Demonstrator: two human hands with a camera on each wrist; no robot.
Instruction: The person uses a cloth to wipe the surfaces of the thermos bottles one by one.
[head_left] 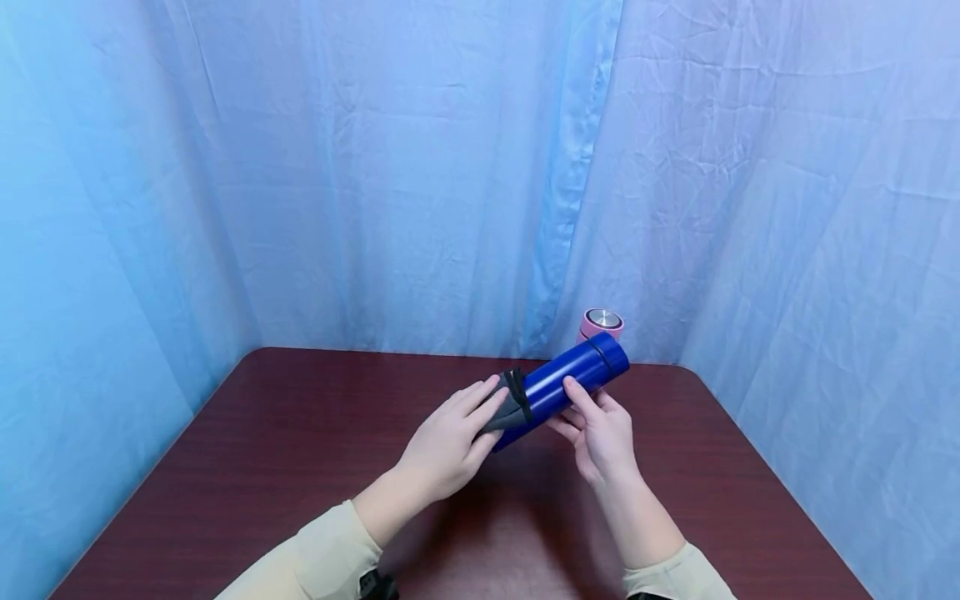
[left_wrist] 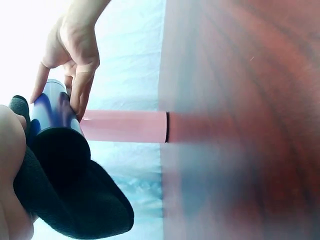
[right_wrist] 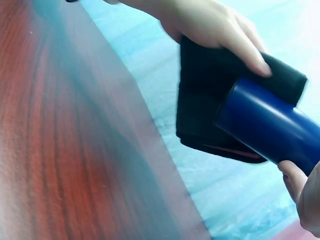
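A blue thermos bottle (head_left: 558, 382) is tilted above the table, its capped end up to the right. My right hand (head_left: 606, 433) grips it from the right side, thumb on top and fingers underneath. At the bottle's lower left end my left hand (head_left: 446, 437) holds a dark grey cloth (head_left: 512, 407) against the side of the bottle. In the left wrist view the cloth (left_wrist: 85, 200) hangs in a loose fold beside the bottle's dark round base (left_wrist: 60, 155). The right wrist view shows the cloth spread behind the blue body (right_wrist: 270, 122).
A pink thermos bottle (head_left: 591, 323) with a silver-topped lid stands upright behind the blue one, partly hidden by it. The dark red wooden table (head_left: 300, 450) has rounded far corners. Light blue curtains (head_left: 420, 183) enclose the back and both sides.
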